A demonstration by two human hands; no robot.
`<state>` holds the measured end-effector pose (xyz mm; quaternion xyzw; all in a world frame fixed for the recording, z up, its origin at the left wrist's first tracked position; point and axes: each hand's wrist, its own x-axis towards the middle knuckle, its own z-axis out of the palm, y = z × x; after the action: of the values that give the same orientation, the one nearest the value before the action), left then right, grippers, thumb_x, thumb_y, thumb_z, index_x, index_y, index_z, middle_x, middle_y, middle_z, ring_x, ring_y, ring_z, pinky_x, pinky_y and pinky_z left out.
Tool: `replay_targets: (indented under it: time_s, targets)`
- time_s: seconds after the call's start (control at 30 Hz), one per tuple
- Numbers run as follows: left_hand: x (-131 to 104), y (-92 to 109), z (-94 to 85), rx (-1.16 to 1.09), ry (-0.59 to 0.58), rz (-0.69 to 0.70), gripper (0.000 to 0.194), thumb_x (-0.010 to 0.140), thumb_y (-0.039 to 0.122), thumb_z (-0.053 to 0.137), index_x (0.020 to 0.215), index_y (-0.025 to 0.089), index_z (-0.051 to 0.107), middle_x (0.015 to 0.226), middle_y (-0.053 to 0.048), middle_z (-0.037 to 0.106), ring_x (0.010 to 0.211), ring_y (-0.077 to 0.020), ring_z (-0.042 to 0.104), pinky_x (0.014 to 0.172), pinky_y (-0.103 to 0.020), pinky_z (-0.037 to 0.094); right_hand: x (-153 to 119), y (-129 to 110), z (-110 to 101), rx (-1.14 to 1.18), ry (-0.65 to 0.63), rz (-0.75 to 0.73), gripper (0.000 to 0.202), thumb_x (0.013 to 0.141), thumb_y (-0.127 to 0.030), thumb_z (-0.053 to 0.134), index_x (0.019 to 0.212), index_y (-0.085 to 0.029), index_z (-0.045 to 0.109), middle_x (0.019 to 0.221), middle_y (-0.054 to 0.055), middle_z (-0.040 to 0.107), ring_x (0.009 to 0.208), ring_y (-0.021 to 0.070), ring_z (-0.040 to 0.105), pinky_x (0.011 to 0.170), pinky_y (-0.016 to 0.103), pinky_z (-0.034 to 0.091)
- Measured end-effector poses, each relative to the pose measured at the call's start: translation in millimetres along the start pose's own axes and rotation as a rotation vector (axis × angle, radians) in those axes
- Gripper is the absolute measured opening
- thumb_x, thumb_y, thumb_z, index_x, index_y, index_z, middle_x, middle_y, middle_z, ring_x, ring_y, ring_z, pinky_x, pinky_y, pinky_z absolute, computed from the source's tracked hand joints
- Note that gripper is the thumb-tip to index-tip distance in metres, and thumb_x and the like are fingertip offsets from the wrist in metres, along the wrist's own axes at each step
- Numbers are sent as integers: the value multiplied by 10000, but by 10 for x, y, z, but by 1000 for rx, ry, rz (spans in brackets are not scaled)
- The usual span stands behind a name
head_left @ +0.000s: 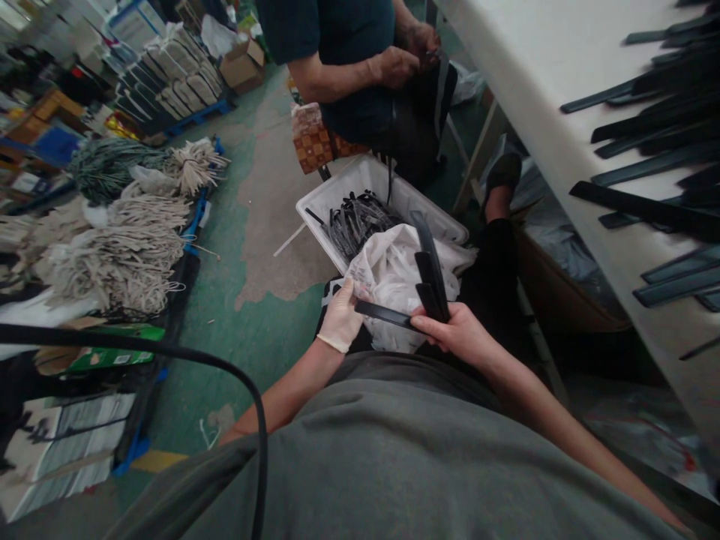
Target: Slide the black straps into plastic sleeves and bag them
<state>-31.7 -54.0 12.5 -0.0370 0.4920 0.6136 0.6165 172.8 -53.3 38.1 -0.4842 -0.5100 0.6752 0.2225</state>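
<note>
My right hand (458, 330) grips several flat black straps (432, 274) near their lower ends, and most of them point up in a fan. One black strap (385, 313) lies crosswise from its thumb towards my left hand (340, 319). That hand wears a pale thin glove. Its fingers are drawn together at the strap's far end, beside the bag; what they pinch is hidden. Beneath the straps a white plastic bag (388, 262) rests over my lap and the near edge of a white bin (337, 184). More dark strips (360, 221) lie inside the bin.
A white table (523, 67) at the right carries many black straps (646, 206). Across the bin a seated co-worker (349, 67) holds something small in both hands. Bundled cords (124, 240) fill pallets at the left. A black cable (225, 364) crosses the lower left.
</note>
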Motion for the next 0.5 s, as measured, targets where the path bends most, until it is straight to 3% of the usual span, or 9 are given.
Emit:
replay_targets:
  time_s: [0.13, 0.3, 0.5]
  targets:
    - [-7, 43, 5, -8, 10, -4, 245, 872, 332, 661, 713, 152, 611, 661, 2, 648, 597, -101, 613, 635, -234, 491, -56, 72, -28, -3, 150, 21, 419, 665, -551, 711, 773, -149, 668, 474, -34, 492, 376, 84, 393, 363, 231, 289]
    - [-67, 6, 37, 1, 15, -26, 211, 837, 312, 705, 733, 158, 605, 685, -3, 671, 654, -117, 647, 664, -244, 514, -6, 12, 13, -31, 162, 25, 427, 647, -561, 707, 750, -149, 664, 474, -30, 503, 385, 86, 397, 375, 235, 304]
    - [-54, 18, -49, 33, 4, -50, 195, 810, 317, 729, 768, 163, 617, 719, -12, 689, 662, -134, 656, 675, -262, 518, 47, 98, -50, -87, 182, 1, 394, 692, -538, 686, 774, -153, 673, 496, -23, 522, 397, 93, 409, 379, 235, 314]
